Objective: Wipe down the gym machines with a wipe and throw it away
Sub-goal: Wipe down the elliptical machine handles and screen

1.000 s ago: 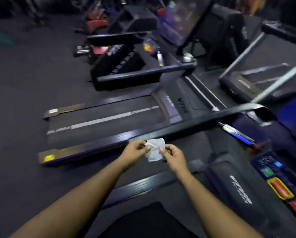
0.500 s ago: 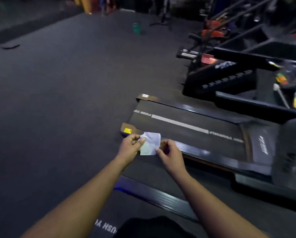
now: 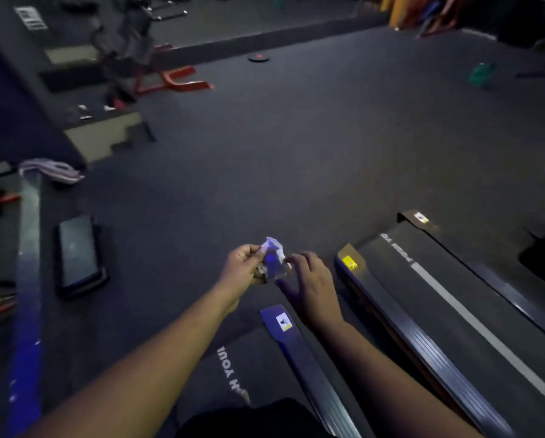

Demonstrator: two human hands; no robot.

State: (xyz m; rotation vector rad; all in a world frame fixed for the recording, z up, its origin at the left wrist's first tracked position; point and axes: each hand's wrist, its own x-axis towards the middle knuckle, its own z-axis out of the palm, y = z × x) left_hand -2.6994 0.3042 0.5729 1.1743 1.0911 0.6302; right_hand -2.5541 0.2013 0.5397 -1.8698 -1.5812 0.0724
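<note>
A crumpled white wipe (image 3: 274,257) is held up in front of me over the dark gym floor. My left hand (image 3: 244,267) grips its left side with curled fingers. My right hand (image 3: 309,282) is right beside the wipe, its fingertips at the wipe's right edge; whether they pinch it is unclear. A treadmill (image 3: 448,298) with a white stripe on its belt lies to the right of my hands. The rear end of a second treadmill deck (image 3: 299,349) sits below my arms.
Wide dark floor (image 3: 296,147) stretches ahead. A black pad (image 3: 78,254) and a long rail (image 3: 27,279) lie at the left. A red-framed machine (image 3: 157,67) stands far left. A green object (image 3: 481,74) and a small black disc (image 3: 258,58) sit far off.
My view has swung left, away from the treadmill consoles toward open floor. The wipe went from a flat sheet held between both hands to a crumpled bunch, mostly in my left hand.
</note>
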